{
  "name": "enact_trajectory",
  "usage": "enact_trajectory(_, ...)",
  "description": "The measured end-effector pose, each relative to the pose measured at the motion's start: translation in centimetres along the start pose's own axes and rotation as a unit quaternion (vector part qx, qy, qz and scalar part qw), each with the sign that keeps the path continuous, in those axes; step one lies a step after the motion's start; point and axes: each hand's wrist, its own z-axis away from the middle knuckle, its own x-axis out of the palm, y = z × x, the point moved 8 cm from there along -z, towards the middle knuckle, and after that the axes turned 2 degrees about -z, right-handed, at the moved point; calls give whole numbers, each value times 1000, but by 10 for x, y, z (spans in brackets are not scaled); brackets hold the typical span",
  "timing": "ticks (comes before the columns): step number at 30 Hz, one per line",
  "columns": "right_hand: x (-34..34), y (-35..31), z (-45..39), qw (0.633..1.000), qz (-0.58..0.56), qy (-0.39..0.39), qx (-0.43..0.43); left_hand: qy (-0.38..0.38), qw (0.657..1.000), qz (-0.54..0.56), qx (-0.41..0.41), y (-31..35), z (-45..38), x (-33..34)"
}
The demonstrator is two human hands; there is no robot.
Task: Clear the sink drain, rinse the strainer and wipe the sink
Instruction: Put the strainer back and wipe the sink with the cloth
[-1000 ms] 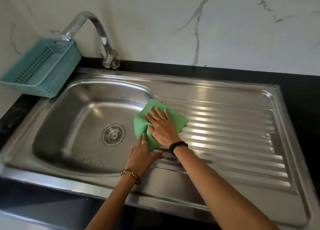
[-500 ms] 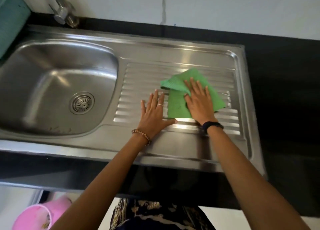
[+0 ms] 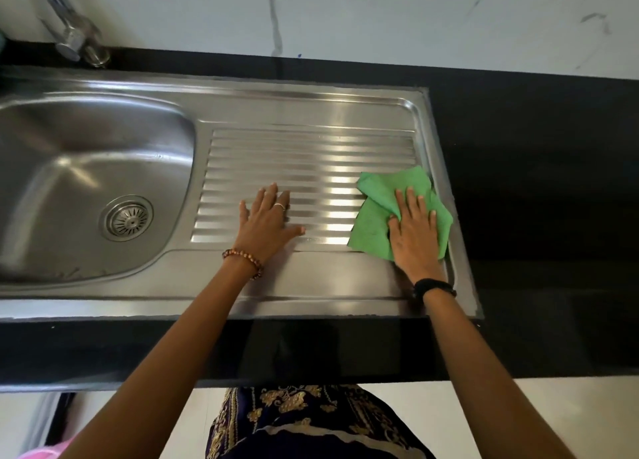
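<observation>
Both sets of fingers lie flat and spread as we work. Our right hand (image 3: 415,237) presses its fingers (image 3: 411,203) palm-down on the green cloth (image 3: 377,213), gripping nothing, only pinning the cloth against the steel. Our left hand (image 3: 266,220) rests open with its fingers (image 3: 269,196) splayed on the ribbed drainboard (image 3: 311,154), well apart from the cloth; a ring sits on one finger, a beaded bracelet (image 3: 243,256) on that wrist and a black band (image 3: 434,285) on the right wrist.

The crumpled cloth lies at the right end of the drainboard, its far corner reaching the raised rim beside the black desk (image 3: 539,168). To the left the sink (image 3: 69,168) dips into its bowl, with the strainer (image 3: 127,218) seated in the drain at the bottom. At the back left corner we see the base of the tap (image 3: 74,44), blurred, against the marbled white wall (image 3: 380,19).
</observation>
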Motion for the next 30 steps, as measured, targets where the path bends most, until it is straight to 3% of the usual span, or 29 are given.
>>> enact_trajectory(10, 5, -37, -65, 998, -7, -17, 55, 25, 993, -11, -111, -96, 20, -39)
enact_trajectory(15, 35, -130, -60, 999, -42, -17, -24, -1, 986, 116, -123, -124, 27, -39)
enact_trajectory(22, 90, -276, -60, 983, -31, -81, -160, 39, 974, 193, -114, -132, 32, -49)
enact_trajectory(27, 108, -309, -47, 956, 38, -99, -274, 49, 974, 182, -126, -137, 35, -47)
enact_trajectory(30, 107, -305, -39, 943, 20, -110, -314, 59, 973, 170, -143, -135, 43, -44)
